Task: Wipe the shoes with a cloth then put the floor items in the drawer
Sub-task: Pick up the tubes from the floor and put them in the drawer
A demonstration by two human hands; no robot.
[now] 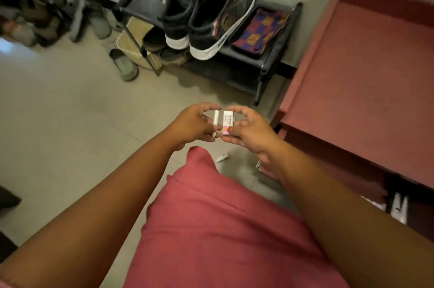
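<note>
My left hand (195, 123) pinches a slim white tube (215, 122) upright. Beside it, my right hand (251, 132) grips a small white and pink box (227, 124) with printed letters. The two items are side by side, almost touching, above the floor. A small white tube with a red tip (222, 158) lies on the floor beneath my hands. Two black shoes with white soles (206, 17) rest on the top of a black shoe rack (265, 62). A patterned purple and orange cloth (260, 29) lies next to them. An open reddish drawer (366, 71) is at the right.
Grey slippers (123, 64) and other footwear crowd the floor left of the rack, along the wall. A beige box (138, 38) sits under the rack. A lower compartment of the reddish cabinet holds a white object (399, 207). My red-clothed lap (211, 229) fills the foreground.
</note>
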